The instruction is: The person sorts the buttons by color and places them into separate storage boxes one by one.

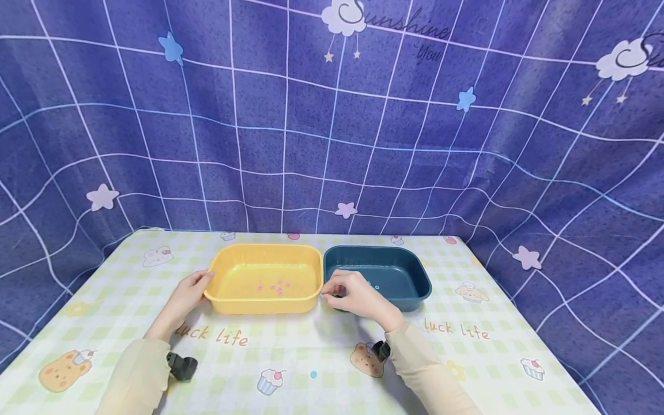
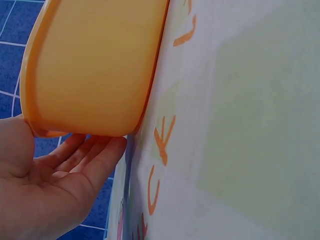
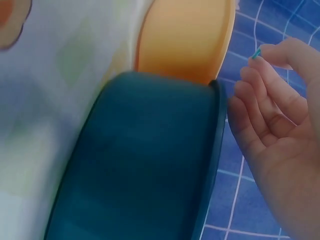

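Observation:
A yellow plastic bin [image 1: 264,307] holds several small pink beads [image 1: 280,287]. My left hand [image 1: 189,291] grips its left end, the thumb at the rim and the fingers against the outer wall in the left wrist view. Beside it on the right stands a dark teal bin [image 1: 415,291] with a few small teal beads [image 1: 377,287] in it, partly hidden behind my right hand [image 1: 358,295]. That hand is over the left end of the teal bin, near the yellow one. Between its thumb and forefinger it pinches a tiny teal bead [image 3: 256,53], seen edge-on in the right wrist view.
A single teal bead [image 1: 313,374] lies on the checked tablecloth [image 1: 280,346] near the front. The two bins stand side by side, rims nearly touching. A blue gridded curtain [image 1: 290,132] hangs behind the table and around its sides.

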A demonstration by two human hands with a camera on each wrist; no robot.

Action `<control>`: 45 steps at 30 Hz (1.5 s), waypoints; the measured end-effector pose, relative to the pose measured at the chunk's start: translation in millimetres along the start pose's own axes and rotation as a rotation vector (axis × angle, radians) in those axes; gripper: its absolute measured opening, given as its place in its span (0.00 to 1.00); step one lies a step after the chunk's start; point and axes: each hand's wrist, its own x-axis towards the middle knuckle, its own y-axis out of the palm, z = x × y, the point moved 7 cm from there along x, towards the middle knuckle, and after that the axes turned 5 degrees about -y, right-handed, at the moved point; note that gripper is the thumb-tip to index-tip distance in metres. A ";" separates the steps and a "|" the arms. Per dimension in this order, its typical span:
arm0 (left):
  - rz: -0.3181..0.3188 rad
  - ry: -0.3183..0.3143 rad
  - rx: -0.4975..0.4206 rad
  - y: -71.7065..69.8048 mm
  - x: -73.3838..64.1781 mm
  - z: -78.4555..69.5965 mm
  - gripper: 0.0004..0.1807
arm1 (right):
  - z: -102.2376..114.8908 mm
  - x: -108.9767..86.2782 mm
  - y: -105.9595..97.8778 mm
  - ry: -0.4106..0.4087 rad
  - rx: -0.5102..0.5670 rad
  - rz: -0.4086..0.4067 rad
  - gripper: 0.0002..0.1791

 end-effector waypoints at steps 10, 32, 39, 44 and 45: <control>0.000 0.000 -0.002 0.7 -1.8 -0.6 0.37 | -12.2 -2.1 -12.9 0.014 -0.038 -0.032 0.05; -0.010 -0.005 0.010 0.0 2.4 2.8 0.39 | -54.8 -16.9 -35.0 0.107 -0.078 -0.112 0.02; -0.006 0.003 0.004 -0.6 2.5 2.5 0.40 | -69.9 -23.6 -39.5 0.182 -0.096 -0.125 0.02; -0.005 -0.007 0.006 -0.4 1.8 2.4 0.40 | -75.3 -27.3 -42.2 0.217 -0.104 -0.128 0.02; -0.004 -0.006 0.004 -0.4 1.7 2.2 0.40 | -76.3 -27.9 -42.8 0.221 -0.108 -0.128 0.02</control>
